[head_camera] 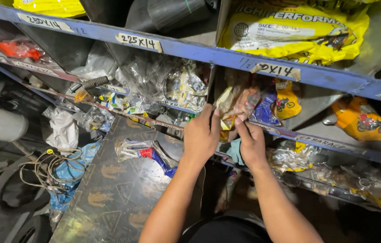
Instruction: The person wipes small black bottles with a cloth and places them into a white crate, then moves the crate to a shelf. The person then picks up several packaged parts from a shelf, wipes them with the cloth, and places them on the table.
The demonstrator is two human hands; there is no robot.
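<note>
Blue metal shelving (pixel 226 56) crammed with bagged spare parts fills the frame, each bay tagged with a handwritten paper label. At a middle shelf, the left hand (pixel 200 135) and right hand (pixel 252 143) meet on a small clear packet (pixel 235 105), fingertips pinched on its lower edge, apparently to tilt it forward out of the tight row. Just beside it stand a blue packet (pixel 264 109) and a yellow packet (pixel 286 102), upright so their faces show. Further right, an orange packet (pixel 360 119) lies alone. Below left, a dark board (pixel 114 198) carries 1 red-and-blue packet (pixel 147 154); a coil of wire (pixel 49 168) rests near its edge.
</note>
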